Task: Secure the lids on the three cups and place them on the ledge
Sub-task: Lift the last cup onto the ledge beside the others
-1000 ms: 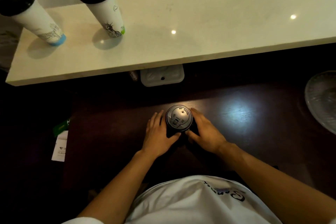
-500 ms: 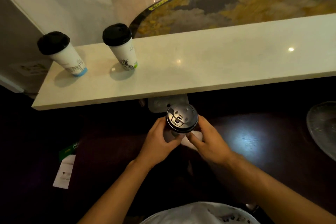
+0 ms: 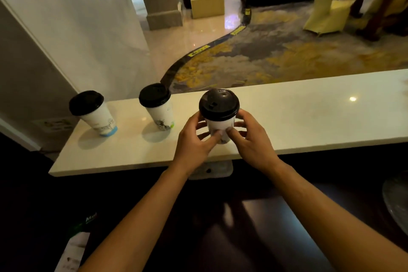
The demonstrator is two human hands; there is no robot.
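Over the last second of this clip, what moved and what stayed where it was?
Both hands, left hand and right hand, lifted the white paper cup with the black lid off the dark table and carried it forward over the white stone ledge, keeping their grip. The two other lidded white cups stayed at the ledge's left end.

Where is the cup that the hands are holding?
In the head view, the third cup sits mid-frame over the white ledge, gripped by the left hand and right hand, right of the two lidded cups.
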